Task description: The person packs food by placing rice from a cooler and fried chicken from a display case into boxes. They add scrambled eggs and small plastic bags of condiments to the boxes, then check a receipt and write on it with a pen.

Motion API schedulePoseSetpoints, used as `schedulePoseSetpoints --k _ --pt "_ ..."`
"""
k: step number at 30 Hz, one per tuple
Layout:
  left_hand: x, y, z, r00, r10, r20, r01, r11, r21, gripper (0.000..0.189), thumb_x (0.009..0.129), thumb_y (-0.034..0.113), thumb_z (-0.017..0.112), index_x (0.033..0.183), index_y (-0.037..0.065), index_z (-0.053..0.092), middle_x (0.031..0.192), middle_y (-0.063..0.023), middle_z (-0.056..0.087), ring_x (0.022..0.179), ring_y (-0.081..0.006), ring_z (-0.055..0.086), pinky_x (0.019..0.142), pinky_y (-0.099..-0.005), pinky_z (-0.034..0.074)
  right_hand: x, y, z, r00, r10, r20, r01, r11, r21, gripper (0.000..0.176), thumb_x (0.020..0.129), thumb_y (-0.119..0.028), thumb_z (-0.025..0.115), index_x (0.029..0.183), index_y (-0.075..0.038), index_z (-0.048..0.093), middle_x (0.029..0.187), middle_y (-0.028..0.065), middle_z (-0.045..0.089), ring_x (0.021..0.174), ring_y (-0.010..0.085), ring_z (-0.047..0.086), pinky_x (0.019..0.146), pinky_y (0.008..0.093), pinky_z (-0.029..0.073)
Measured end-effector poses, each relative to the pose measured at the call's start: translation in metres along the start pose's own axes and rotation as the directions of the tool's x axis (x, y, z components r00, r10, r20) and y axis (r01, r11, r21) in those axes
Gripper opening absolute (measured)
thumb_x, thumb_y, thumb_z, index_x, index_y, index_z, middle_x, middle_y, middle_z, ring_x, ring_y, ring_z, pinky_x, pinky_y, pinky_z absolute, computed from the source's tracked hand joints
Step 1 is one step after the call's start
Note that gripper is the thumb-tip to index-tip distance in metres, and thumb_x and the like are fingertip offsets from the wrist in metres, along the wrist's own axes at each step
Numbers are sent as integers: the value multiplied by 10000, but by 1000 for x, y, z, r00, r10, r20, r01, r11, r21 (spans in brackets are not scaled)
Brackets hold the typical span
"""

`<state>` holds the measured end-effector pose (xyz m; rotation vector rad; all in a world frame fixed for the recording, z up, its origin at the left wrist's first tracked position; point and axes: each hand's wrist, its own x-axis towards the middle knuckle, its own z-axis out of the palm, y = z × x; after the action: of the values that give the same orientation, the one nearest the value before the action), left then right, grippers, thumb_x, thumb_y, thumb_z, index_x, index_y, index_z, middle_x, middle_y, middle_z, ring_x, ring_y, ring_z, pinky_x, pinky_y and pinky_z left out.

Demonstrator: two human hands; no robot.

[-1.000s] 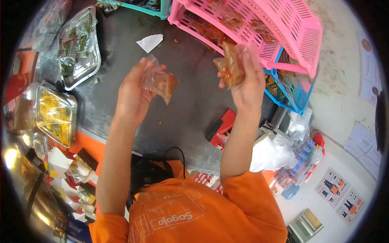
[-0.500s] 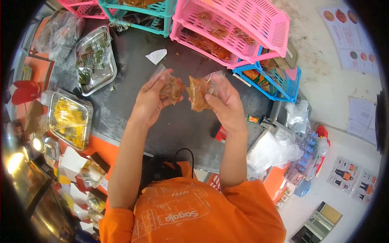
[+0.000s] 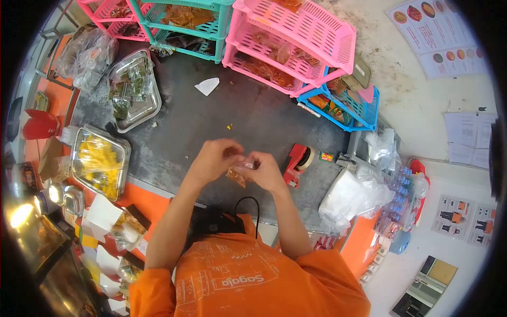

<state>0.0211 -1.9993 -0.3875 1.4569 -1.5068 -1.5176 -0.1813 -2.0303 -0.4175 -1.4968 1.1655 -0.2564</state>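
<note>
Over the dark table's near part, my left hand (image 3: 214,162) and my right hand (image 3: 265,171) meet at a small clear plastic bag (image 3: 238,174) with reddish-brown contents. The fingers of both hands are closed on the bag's upper part, and its filled part hangs below them. Whether it is one bag or two held together I cannot tell. To the right of my right hand lies a red tape dispenser (image 3: 297,165). A torn white paper piece (image 3: 207,86) lies beyond my hands.
Pink baskets (image 3: 296,39), a teal basket (image 3: 185,31) and a blue basket (image 3: 343,105) with packets line the back. Trays with green packets (image 3: 153,100) and yellow packets (image 3: 125,158) stand left. White plastic bags (image 3: 343,198) lie right of the dispenser.
Both hands have come together and moved nearer to my body; they held separate bags apart before. The red tape dispenser, mostly hidden by my right arm earlier, now shows.
</note>
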Motion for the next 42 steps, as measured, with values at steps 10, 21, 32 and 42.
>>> schedulePoseSetpoints --k 10,21,32,42 --pt "-79 -117 34 883 -299 -362 204 939 -277 219 922 130 661 1054 -43 683 928 -127 711 796 -177 687 709 -303 572 50 52 76 998 -54 22 58 981 -186 426 856 -427 733 765 -16 669 672 52 640 632 148 592 619 324 478" --pt "-104 -165 78 866 55 -496 -108 991 -79 280 901 6 546 1158 -47 644 951 -179 664 835 -277 694 767 -354 560 -10 24 134 997 -71 35 77 976 -203 381 855 -336 739 933 36 720 857 156 734 770 222 719 713 328 548" --pt "-99 -139 76 893 -175 -415 101 976 -194 229 877 69 682 1079 -37 695 942 -134 731 826 -199 715 770 -307 564 -10 62 105 963 153 223 -181 978 108 220 952 -119 596 951 82 687 786 119 698 700 189 689 647 327 587" --pt "-99 -129 77 913 -191 -360 71 945 -320 315 810 84 733 1070 -84 673 914 -164 738 852 -202 727 770 -306 569 -6 52 102 943 219 250 -250 963 99 186 908 -145 702 931 39 708 791 88 701 689 145 670 598 272 570"
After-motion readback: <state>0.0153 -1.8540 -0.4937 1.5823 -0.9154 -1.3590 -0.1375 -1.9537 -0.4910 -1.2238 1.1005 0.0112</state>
